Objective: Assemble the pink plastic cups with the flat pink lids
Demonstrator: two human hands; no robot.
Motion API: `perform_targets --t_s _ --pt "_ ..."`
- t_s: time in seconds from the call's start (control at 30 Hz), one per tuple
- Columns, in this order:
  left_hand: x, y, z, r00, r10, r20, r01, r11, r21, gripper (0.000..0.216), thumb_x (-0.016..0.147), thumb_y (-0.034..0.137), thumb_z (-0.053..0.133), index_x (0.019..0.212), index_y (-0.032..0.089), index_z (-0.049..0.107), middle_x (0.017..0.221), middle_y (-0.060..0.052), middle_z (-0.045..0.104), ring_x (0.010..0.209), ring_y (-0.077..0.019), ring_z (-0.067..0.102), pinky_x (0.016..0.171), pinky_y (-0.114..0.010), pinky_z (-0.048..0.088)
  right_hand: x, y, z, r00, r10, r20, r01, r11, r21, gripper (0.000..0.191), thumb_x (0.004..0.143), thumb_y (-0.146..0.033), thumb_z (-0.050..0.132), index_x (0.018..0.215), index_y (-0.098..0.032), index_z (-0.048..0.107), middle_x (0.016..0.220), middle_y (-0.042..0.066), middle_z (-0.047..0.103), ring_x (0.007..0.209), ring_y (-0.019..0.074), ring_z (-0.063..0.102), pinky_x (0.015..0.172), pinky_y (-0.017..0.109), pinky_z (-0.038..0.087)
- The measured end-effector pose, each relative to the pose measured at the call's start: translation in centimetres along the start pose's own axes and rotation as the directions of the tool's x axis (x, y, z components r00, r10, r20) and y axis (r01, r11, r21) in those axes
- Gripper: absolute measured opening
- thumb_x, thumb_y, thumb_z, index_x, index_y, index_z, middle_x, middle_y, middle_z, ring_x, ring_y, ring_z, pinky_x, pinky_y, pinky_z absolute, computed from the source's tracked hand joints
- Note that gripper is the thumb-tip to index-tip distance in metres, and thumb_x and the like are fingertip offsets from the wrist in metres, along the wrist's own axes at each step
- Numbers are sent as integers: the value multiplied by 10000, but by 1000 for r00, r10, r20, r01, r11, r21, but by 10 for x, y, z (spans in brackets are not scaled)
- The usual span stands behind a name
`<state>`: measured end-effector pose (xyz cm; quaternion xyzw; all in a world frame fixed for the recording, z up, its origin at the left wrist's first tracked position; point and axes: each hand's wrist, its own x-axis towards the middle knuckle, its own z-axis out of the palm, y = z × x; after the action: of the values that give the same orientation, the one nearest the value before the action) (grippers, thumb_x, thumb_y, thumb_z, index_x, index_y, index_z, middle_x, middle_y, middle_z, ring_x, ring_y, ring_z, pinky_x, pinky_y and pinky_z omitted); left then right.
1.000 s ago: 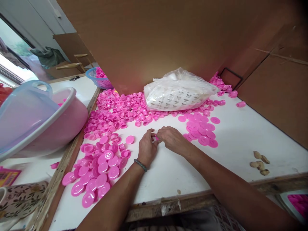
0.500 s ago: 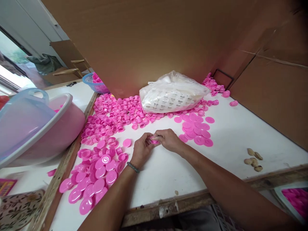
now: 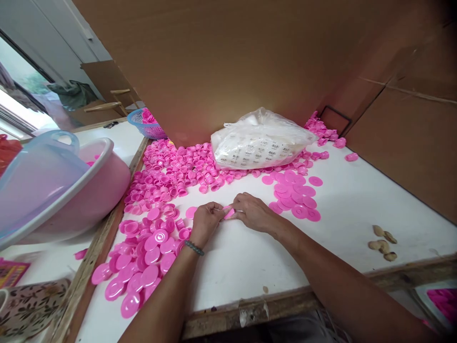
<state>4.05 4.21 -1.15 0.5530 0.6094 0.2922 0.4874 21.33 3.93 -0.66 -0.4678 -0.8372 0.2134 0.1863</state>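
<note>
My left hand and my right hand meet over the white table, fingers pinched together on one small pink cap between them. A bead bracelet circles my left wrist. Left of my hands lies a spread of flat pink lids. A smaller group of flat pink discs lies just right of my right hand. Behind my hands is a heap of small pink cup-shaped caps.
A tied clear plastic bag of white pieces rests against the cardboard wall. A pink basin with a blue tub in it stands at left, a blue basket behind. Several peanut shells lie at right.
Both hands stay joined on the pink cap and have shifted slightly toward me and to the left. The view has swayed a little.
</note>
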Motion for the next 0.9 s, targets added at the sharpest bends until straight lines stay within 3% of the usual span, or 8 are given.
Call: perform_targets --t_s 0.1,0.17,0.37,0.57,0.77,0.9 --pt "4 -1 0 998 39 -49 -34 995 95 305 607 430 685 622 154 556 469 50 505 394 -47 392 387 -164 277 1 0 3 1000 -1 -25 1 1000 5 225 834 -300 558 1031 -199 602 827 39 554 802 156 478 653 247 376" --pt "5 0 2 999 16 -39 -12 996 84 318 617 444 679 633 161 535 451 50 506 380 -58 413 383 -172 303 1 0 5 999 -25 -19 25 1000 -2 163 846 -256 539 982 -199 609 793 31 538 774 149 464 628 238 369" --pt "4 4 4 993 -103 61 113 976 -187 381 556 383 752 703 163 478 453 28 558 406 -114 532 422 -215 431 3 7 9 999 21 34 -22 999 37 125 844 -274 542 845 -208 648 719 25 527 750 152 451 607 244 348" --pt "6 9 0 975 -182 125 211 936 -282 439 494 311 806 716 148 464 472 24 577 451 -123 590 444 -191 464 9 20 14 993 97 66 -110 966 236 187 764 -403 632 851 -243 674 726 0 554 775 151 455 646 245 340" --pt "8 5 2 978 -169 125 199 936 -292 394 523 321 788 655 141 463 452 -5 588 413 -123 573 398 -187 441 7 15 11 997 3 75 -3 1000 -12 206 828 -396 555 900 -235 660 674 24 531 737 157 384 615 254 267" --pt "10 9 1 972 -199 123 226 939 -259 376 513 314 787 616 137 471 430 -13 581 370 -108 541 359 -171 396 5 8 9 996 6 86 6 990 -140 189 865 -353 511 873 -214 639 674 33 533 750 162 390 610 266 237"
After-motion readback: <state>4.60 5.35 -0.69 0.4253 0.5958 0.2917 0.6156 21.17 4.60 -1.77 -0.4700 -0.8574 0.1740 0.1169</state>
